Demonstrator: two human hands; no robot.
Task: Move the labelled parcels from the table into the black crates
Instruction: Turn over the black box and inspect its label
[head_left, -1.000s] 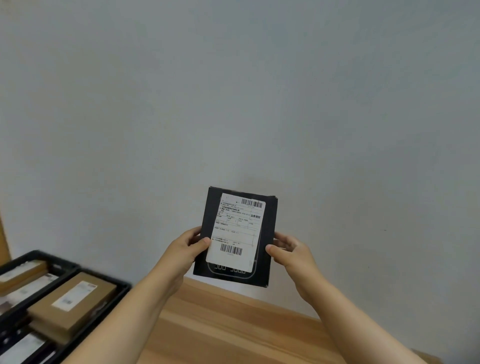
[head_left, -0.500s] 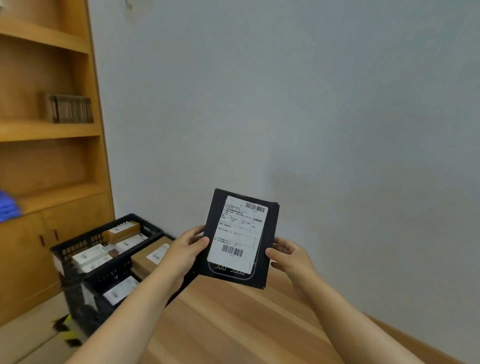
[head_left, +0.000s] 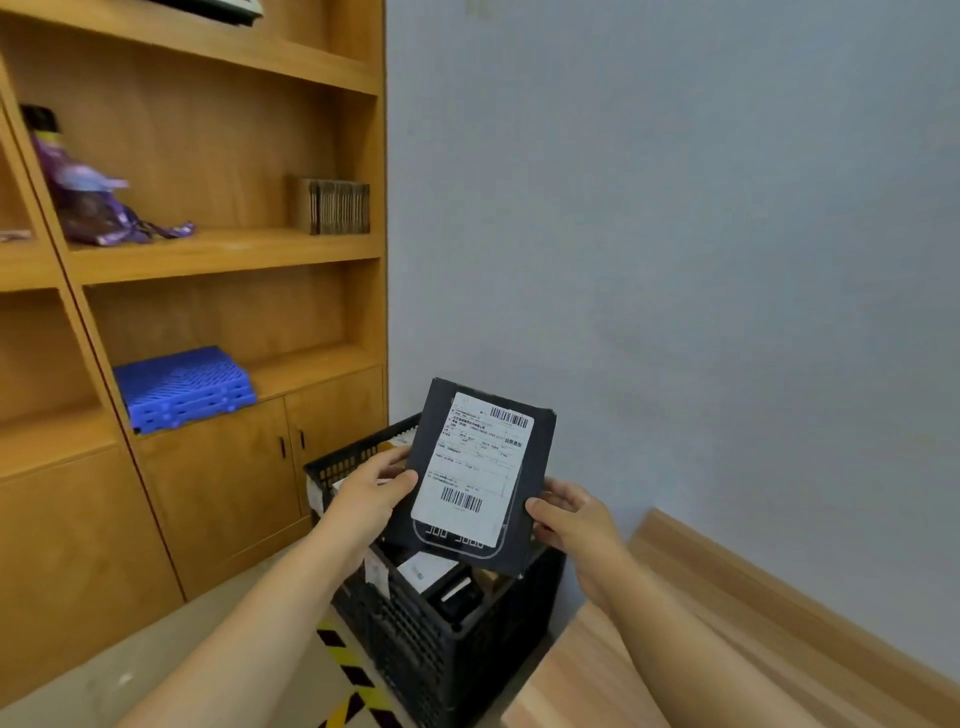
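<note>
I have the black parcel (head_left: 480, 475) up in the air in front of me, held upright and leaning a little to the right, its white shipping label (head_left: 475, 467) facing the camera. My left hand (head_left: 371, 493) grips its left edge, thumb curled over the front beside the label, fingers hidden behind. My right hand (head_left: 569, 514) grips the lower right edge the same way, thumb on the front, fingers wrapped round the back. The parcel hangs directly above the black crate (head_left: 447, 631), which stands on the floor just off the left end of the wooden table (head_left: 597, 680). Inside the crate I can see other parcels, a white-labelled one (head_left: 423, 569) among them, though most are hidden by the one I hold. Behind the crate stands a wooden shelf unit (head_left: 208, 291) with a stack of blue plastic trays (head_left: 184, 387) on one shelf. Yellow and black tape (head_left: 353, 675) marks the floor beside the crate
</note>
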